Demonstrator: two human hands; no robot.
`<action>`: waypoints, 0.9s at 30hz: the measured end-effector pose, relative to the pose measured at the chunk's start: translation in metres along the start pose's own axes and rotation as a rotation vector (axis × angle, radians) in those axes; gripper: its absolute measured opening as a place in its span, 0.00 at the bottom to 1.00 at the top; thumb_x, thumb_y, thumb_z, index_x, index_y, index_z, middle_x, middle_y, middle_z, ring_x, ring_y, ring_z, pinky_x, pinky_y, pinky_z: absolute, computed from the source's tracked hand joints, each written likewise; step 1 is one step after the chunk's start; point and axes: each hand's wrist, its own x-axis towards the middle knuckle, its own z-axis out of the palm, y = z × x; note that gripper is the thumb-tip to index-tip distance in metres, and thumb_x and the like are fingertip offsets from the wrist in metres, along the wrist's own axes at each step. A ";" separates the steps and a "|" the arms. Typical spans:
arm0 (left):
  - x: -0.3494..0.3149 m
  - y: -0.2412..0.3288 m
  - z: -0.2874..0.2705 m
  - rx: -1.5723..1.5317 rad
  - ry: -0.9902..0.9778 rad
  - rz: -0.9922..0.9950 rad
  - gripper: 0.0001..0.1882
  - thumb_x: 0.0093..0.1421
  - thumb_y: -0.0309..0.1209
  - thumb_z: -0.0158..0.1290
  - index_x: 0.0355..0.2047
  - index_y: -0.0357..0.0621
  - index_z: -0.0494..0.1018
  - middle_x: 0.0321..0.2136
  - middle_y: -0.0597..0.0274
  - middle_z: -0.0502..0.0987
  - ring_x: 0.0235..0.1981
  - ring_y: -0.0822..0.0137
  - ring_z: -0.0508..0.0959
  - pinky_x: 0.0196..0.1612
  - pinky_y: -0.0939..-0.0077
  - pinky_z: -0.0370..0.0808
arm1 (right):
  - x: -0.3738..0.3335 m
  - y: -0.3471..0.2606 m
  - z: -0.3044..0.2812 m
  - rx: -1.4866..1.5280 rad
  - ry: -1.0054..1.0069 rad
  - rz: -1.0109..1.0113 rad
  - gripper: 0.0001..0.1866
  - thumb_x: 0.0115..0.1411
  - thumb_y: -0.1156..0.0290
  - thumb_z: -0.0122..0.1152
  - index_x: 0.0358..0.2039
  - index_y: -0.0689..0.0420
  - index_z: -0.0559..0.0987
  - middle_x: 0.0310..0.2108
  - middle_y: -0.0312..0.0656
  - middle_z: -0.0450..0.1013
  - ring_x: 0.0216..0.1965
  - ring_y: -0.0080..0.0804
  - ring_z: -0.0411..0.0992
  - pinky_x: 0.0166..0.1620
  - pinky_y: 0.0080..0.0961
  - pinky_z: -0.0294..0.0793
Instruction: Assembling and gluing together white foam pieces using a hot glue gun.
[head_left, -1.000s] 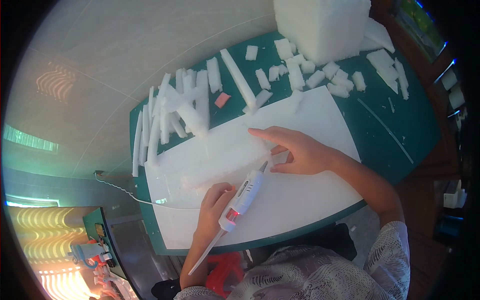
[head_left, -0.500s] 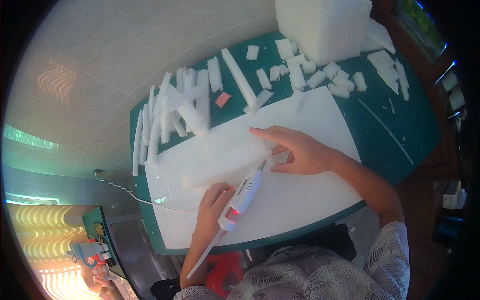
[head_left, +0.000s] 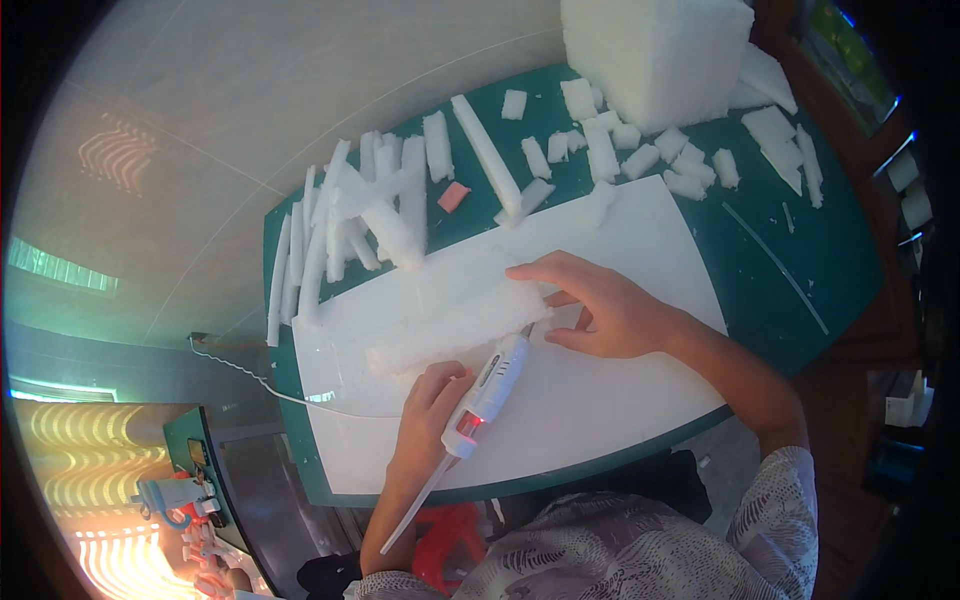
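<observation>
My left hand [head_left: 425, 415] is closed around a white glue gun [head_left: 490, 385], a red light glowing on it and a long translucent glue stick [head_left: 412, 505] sticking out of its back end. Its nozzle points away to the right and meets the near edge of a long white foam block [head_left: 450, 325] lying on the white board [head_left: 600, 400]. At the block's right end is my right hand [head_left: 605, 310], forefinger along the far side and thumb on the near side, gripping that end. Exactly where the fingertips press is hard to see, white on white.
Several foam strips [head_left: 410, 200] lie stacked at the back left of the green table [head_left: 790, 270], by a small pink piece [head_left: 453, 196]. Foam chunks [head_left: 640, 160] and a big foam block [head_left: 655, 60] stand at the back right. The cord [head_left: 240, 368] runs left to the wall.
The glue gun's nozzle has come up against the near edge of the foam block. My right hand keeps its place at the block's end. The whole view has shifted slightly.
</observation>
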 end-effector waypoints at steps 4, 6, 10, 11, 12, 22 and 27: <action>0.000 0.001 0.001 -0.009 0.003 -0.012 0.19 0.45 0.18 0.61 0.40 0.33 0.74 0.41 0.48 0.72 0.37 0.53 0.77 0.40 0.69 0.75 | -0.001 -0.002 -0.001 -0.003 0.011 -0.003 0.39 0.53 0.82 0.65 0.64 0.47 0.64 0.61 0.43 0.63 0.53 0.38 0.72 0.37 0.19 0.80; 0.000 0.004 0.000 -0.023 -0.003 -0.046 0.21 0.44 0.25 0.61 0.40 0.34 0.75 0.42 0.48 0.74 0.41 0.50 0.76 0.44 0.63 0.74 | -0.001 -0.005 -0.002 -0.013 0.001 0.025 0.38 0.53 0.82 0.66 0.64 0.47 0.65 0.63 0.42 0.62 0.52 0.38 0.73 0.37 0.19 0.80; -0.002 0.005 -0.002 -0.011 0.008 -0.048 0.20 0.44 0.25 0.61 0.40 0.34 0.75 0.42 0.48 0.74 0.41 0.50 0.76 0.44 0.63 0.74 | 0.000 -0.004 -0.003 -0.019 -0.016 0.020 0.39 0.53 0.82 0.66 0.64 0.47 0.64 0.63 0.42 0.62 0.51 0.38 0.73 0.37 0.20 0.80; -0.002 0.004 -0.001 -0.011 0.018 -0.034 0.20 0.44 0.26 0.61 0.40 0.34 0.75 0.42 0.48 0.74 0.41 0.49 0.76 0.44 0.63 0.74 | 0.000 -0.004 -0.003 -0.022 -0.016 0.010 0.39 0.53 0.82 0.66 0.65 0.47 0.64 0.63 0.42 0.62 0.50 0.37 0.73 0.37 0.20 0.80; -0.003 0.003 -0.001 -0.011 0.029 -0.019 0.20 0.44 0.26 0.61 0.39 0.34 0.75 0.42 0.48 0.74 0.41 0.49 0.76 0.44 0.63 0.74 | -0.001 -0.005 -0.003 -0.024 -0.015 0.001 0.39 0.53 0.82 0.66 0.65 0.47 0.64 0.63 0.42 0.62 0.49 0.37 0.73 0.37 0.20 0.80; -0.006 0.003 -0.003 -0.011 0.042 -0.017 0.19 0.44 0.26 0.61 0.38 0.34 0.75 0.41 0.47 0.74 0.40 0.50 0.76 0.43 0.63 0.74 | -0.001 0.000 -0.002 -0.054 -0.030 -0.053 0.33 0.54 0.81 0.65 0.60 0.48 0.67 0.64 0.43 0.60 0.51 0.39 0.73 0.38 0.21 0.80; -0.008 0.005 -0.003 -0.037 0.036 -0.057 0.19 0.44 0.26 0.61 0.39 0.33 0.75 0.41 0.47 0.74 0.39 0.50 0.76 0.42 0.64 0.74 | -0.002 0.002 -0.001 -0.044 0.003 -0.048 0.24 0.55 0.81 0.64 0.52 0.49 0.72 0.61 0.44 0.62 0.51 0.41 0.73 0.37 0.21 0.80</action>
